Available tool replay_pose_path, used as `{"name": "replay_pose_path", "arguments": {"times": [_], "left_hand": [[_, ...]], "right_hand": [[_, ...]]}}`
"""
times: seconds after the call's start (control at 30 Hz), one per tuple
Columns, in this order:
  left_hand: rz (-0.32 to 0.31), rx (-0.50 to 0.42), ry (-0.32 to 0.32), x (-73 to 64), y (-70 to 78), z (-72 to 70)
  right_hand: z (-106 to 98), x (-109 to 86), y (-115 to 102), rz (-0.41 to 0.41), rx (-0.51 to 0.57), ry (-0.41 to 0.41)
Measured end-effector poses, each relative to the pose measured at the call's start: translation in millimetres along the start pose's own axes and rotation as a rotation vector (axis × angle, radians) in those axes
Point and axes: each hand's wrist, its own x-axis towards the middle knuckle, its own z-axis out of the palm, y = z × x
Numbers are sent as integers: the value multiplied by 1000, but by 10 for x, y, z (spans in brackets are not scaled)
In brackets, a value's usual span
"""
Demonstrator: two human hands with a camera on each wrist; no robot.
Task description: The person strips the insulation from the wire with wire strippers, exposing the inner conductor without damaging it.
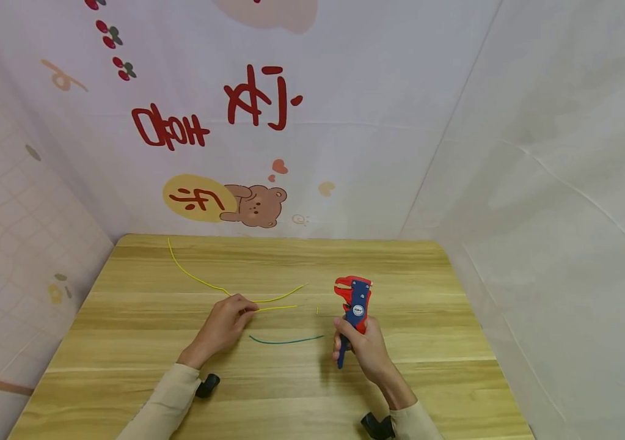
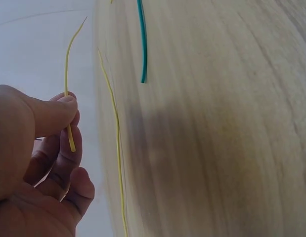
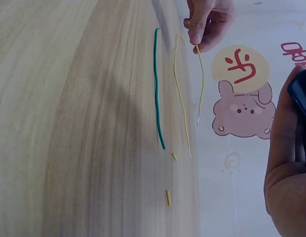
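Observation:
My left hand [image 1: 226, 321] pinches a short yellow wire [image 2: 66, 64] between thumb and fingers, close to one end. The wire's other end points right, and a bare metal tip shows in the right wrist view. My right hand [image 1: 369, 351] grips a red and blue wire stripper [image 1: 356, 311] by its handles, its head up and to the left with no wire in the jaws. A longer yellow wire [image 1: 197, 278] lies on the table behind my left hand, one end bare. Between the hands, nearer me, lies a green wire [image 1: 285, 343].
Two small yellow pieces of insulation, a longer one [image 3: 168, 197] and a shorter one [image 3: 174, 157], lie on the wooden table [image 1: 427, 391]. A white printed curtain [image 1: 345, 153] stands behind the table's back edge. Dark wrist mounts [image 1: 209, 385] sit at both cuffs.

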Motion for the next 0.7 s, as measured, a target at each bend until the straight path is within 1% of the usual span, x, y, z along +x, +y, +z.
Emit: {"name": "replay_pose_path", "arguments": {"times": [0.1,0.2,0.33,0.5,0.7], "left_hand": [[-27,-6,-19,6,-22,18],[-40,-8,-33,14,-33,36],[-34,2,-38,19,-48,54],[-19,13,-34,25,-64,79],[-23,12,-47,43,-88,124]], "right_hand": [[-6,-1,-8,-16,-12,-15],[-10,3,-16,-29,-6,-30],[-3,10,-29,-34,13,-46],[5,12,-37,-40,11,-55],[4,5,-42,-29,12,-51]]}}
